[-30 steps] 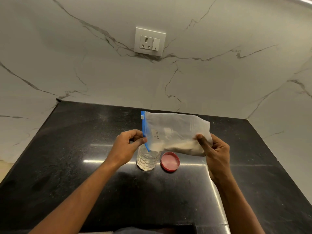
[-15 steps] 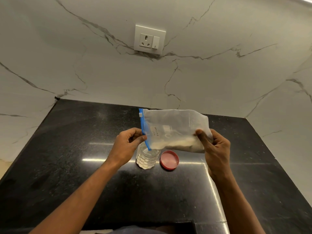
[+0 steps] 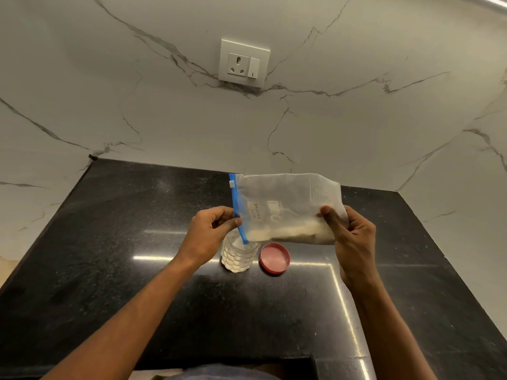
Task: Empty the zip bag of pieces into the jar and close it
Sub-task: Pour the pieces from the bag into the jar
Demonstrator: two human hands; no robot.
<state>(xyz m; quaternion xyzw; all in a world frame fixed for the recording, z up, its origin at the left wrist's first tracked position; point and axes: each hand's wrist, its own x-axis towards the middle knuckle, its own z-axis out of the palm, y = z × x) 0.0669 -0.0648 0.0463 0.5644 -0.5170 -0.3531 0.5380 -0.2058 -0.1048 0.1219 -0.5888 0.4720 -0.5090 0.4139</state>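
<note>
Where white veined marble wall (image 3: 356,127) climbs behind, black polished table (image 3: 137,270) below, speckled and throwing back strips of light. On the wall, a white socket plate (image 3: 244,63) with its switch, well above everything else.

Over the middle of the table, held off the surface, zip bag (image 3: 285,208): clear, turned on its side, blue zip strip at the left edge running top to bottom, white slider near the strip's upper end. Pale contents heaped along the bag's lower edge, sloping toward the zip end. Small handwritten label on the near face, too small to read.

At the bag's left, left hand (image 3: 211,234), thumb and fingers pinched on the blue strip low down. At the bag's right, right hand (image 3: 354,237), clenched around the bottom corner, thumb pressed on the near face, fingers behind.

Directly beneath the zip end, jar (image 3: 239,255): clear, scale-patterned, upright on the table, mouth uncovered, partly filled with white. Lower tip of the blue strip dipping into its mouth, just beside the left hand's knuckles.

Just right of the jar, apart from it, red lid (image 3: 275,258), lying flat with the hollow side up, under the bag's lower edge.
</note>
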